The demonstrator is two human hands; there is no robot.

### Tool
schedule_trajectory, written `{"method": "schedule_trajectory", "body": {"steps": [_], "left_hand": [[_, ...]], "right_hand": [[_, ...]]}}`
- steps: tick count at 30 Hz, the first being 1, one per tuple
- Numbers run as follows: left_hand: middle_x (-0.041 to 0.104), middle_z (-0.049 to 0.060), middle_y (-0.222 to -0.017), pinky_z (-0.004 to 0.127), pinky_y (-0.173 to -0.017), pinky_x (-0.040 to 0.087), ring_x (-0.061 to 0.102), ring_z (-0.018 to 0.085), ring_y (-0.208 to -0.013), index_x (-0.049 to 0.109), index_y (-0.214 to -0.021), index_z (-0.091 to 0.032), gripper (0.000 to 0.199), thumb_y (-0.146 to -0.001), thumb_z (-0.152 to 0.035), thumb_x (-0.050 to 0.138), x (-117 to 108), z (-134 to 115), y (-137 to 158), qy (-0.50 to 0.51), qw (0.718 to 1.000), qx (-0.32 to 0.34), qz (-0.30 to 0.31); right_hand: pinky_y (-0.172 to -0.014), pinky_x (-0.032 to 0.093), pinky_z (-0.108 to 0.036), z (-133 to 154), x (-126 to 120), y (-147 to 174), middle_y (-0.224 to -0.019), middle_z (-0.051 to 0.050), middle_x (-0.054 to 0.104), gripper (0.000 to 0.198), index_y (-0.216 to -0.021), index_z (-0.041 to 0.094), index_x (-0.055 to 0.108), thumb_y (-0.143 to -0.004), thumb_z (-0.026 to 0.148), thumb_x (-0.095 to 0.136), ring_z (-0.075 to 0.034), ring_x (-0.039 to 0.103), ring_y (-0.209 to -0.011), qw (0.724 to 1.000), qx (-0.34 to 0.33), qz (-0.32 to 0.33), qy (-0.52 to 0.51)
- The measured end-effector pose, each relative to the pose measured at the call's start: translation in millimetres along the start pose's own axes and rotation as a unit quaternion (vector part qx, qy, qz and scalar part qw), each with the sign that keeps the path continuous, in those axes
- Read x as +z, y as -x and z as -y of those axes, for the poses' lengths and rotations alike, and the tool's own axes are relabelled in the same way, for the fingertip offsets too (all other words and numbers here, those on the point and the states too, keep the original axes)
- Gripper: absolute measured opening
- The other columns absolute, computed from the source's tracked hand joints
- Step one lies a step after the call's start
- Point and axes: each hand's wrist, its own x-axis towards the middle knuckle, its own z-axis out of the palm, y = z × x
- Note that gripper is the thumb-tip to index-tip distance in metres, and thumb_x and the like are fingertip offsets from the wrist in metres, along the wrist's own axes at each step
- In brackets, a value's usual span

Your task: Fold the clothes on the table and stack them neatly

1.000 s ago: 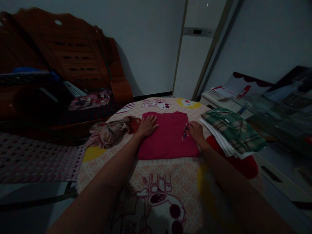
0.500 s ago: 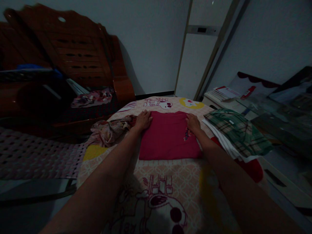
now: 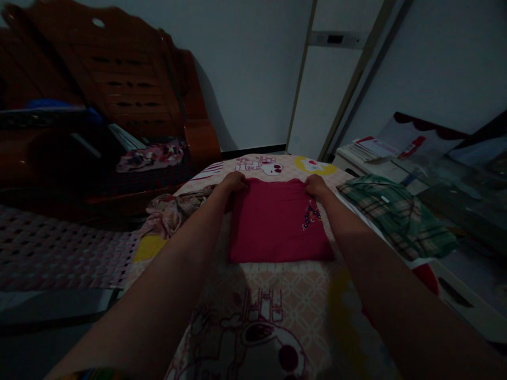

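Note:
A magenta shirt (image 3: 277,221), folded into a rectangle with a small floral decoration near its right edge, lies on a patterned cloth (image 3: 301,287). My left hand (image 3: 235,182) pinches its far left corner, fingers closed on the fabric. At the far right corner, my right hand (image 3: 315,186) grips the shirt in the same way. Left of my left forearm is a crumpled printed garment (image 3: 170,212). Beyond my right forearm lies a folded green plaid shirt (image 3: 396,211), with white fabric showing beneath it.
A carved wooden chair (image 3: 130,89) with clothing on its seat stands at the back left. A woven seat (image 3: 63,248) is at the left. Behind stands a tall white cabinet-like unit (image 3: 325,89). Papers (image 3: 374,149) and a glass-topped surface (image 3: 455,179) are at the right.
My hands have gone from lying flat on the shirt's far corners to gripping them. The far edge looks slightly raised, and the view has shifted a little.

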Motion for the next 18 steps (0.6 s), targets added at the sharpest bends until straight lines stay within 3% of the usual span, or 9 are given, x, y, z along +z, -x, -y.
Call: {"method": "schedule_trajectory", "body": {"steps": [2, 6, 12, 15, 18], "left_hand": [[0.074, 0.008, -0.096, 0.025, -0.074, 0.045, 0.066, 0.021, -0.087, 0.075, -0.104, -0.017, 0.028, -0.080, -0.025, 0.066, -1.8, 0.3, 3.5, 0.004, 1.000, 0.013, -0.017], [0.072, 0.008, -0.091, 0.028, -0.077, 0.046, 0.063, 0.021, -0.085, 0.074, -0.098, -0.015, 0.024, -0.079, -0.022, 0.061, -6.2, 2.3, 15.5, 0.047, 0.992, 0.061, -0.096], [0.066, 0.003, -0.076, 0.028, -0.073, 0.045, 0.056, 0.017, -0.073, 0.069, -0.081, -0.014, 0.015, -0.074, -0.023, 0.059, -20.0, -3.2, 47.2, 0.165, 0.950, 0.147, -0.220], [0.067, 0.002, -0.080, 0.027, -0.073, 0.047, 0.058, 0.017, -0.076, 0.071, -0.087, -0.013, 0.020, -0.073, -0.024, 0.061, -26.9, -6.1, 75.6, 0.233, 0.932, 0.164, -0.221], [0.071, 0.003, -0.085, 0.026, -0.072, 0.049, 0.061, 0.017, -0.078, 0.073, -0.098, -0.013, 0.029, -0.075, -0.027, 0.063, -25.4, -6.8, 111.4, 0.287, 0.926, 0.178, -0.169]], "right_hand": [[-0.083, 0.051, -0.028, 2.4, -3.5, 5.9, -0.098, -0.013, 0.077, 0.029, -0.094, 0.011, 0.078, -0.069, 0.008, 0.063, -0.026, 0.069, -0.098, 1.000, 0.012, -0.010, 0.000], [-0.082, 0.052, -0.031, 0.0, -11.7, 25.2, -0.094, -0.011, 0.077, 0.030, -0.094, 0.010, 0.078, -0.067, 0.011, 0.063, -0.026, 0.069, -0.095, 0.990, -0.003, -0.115, -0.082], [-0.084, 0.053, -0.035, -10.4, -33.3, 63.2, -0.086, -0.003, 0.078, 0.026, -0.086, 0.017, 0.078, -0.064, 0.013, 0.065, -0.025, 0.070, -0.087, 0.951, -0.070, -0.218, -0.206], [-0.079, 0.054, -0.033, -15.2, -43.0, 92.3, -0.082, -0.003, 0.078, 0.024, -0.085, 0.018, 0.078, -0.065, 0.014, 0.065, -0.023, 0.070, -0.080, 0.941, -0.103, -0.219, -0.236], [-0.075, 0.054, -0.032, -22.2, -43.2, 127.8, -0.083, -0.004, 0.078, 0.026, -0.089, 0.016, 0.079, -0.067, 0.016, 0.064, -0.022, 0.070, -0.077, 0.938, -0.138, -0.193, -0.255]]}}
